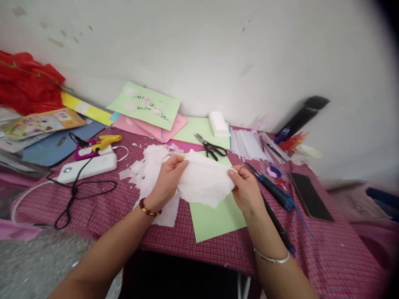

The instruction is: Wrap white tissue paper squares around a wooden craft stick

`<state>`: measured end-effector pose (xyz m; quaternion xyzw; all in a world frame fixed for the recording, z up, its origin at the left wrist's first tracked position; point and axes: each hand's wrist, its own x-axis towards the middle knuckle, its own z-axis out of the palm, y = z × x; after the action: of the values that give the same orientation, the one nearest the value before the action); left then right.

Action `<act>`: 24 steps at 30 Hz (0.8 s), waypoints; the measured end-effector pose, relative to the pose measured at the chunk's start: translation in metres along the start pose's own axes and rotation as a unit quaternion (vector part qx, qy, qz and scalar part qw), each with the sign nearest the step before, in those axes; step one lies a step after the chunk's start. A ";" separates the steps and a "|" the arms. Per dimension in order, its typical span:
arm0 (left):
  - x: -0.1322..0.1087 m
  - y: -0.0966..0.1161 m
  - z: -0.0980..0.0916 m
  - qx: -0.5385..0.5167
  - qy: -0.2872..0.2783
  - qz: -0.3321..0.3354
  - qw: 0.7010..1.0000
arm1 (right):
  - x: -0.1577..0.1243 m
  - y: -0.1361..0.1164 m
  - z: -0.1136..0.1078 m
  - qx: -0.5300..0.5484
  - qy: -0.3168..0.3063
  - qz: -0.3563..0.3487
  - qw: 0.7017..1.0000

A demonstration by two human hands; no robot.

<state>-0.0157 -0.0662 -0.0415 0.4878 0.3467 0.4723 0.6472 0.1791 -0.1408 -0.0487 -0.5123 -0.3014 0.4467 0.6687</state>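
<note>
A thin white tissue paper [205,178] is stretched between my two hands above the table. My left hand [170,176] pinches its left corner, thumb on top. At the right corner, my right hand [245,185] grips it between thumb and fingers. Beneath the tissue lies a light green sheet of paper [215,222], partly covered. Torn white paper pieces [149,166] are heaped beside and under my left hand. Black-handled scissors [215,148] rest just beyond the tissue. A blue-and-black cutter knife [274,189] lies to the right of my right hand.
A yellow glue gun [107,142], a white power strip [90,168] and a looping black cable [74,191] are on the left. Green paper with painted flowers [146,104] lies on pink sheets at the back. A phone [311,197] rests at right. A wall stands behind the table.
</note>
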 end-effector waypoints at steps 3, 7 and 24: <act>0.001 0.000 0.000 -0.007 0.019 0.005 1.000 | 0.000 -0.002 -0.002 -0.011 0.011 -0.044 0.999; 0.002 0.000 0.001 -0.012 0.051 0.001 0.999 | -0.001 -0.001 -0.003 -0.036 0.020 -0.128 0.991; -0.021 -0.004 0.015 0.332 -0.084 0.259 0.903 | -0.027 -0.007 0.017 -0.207 -0.091 -0.149 0.963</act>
<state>-0.0072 -0.0911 -0.0408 0.7848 0.2888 0.4382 0.3296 0.1549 -0.1590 -0.0357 -0.5460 -0.5195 0.3145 0.5771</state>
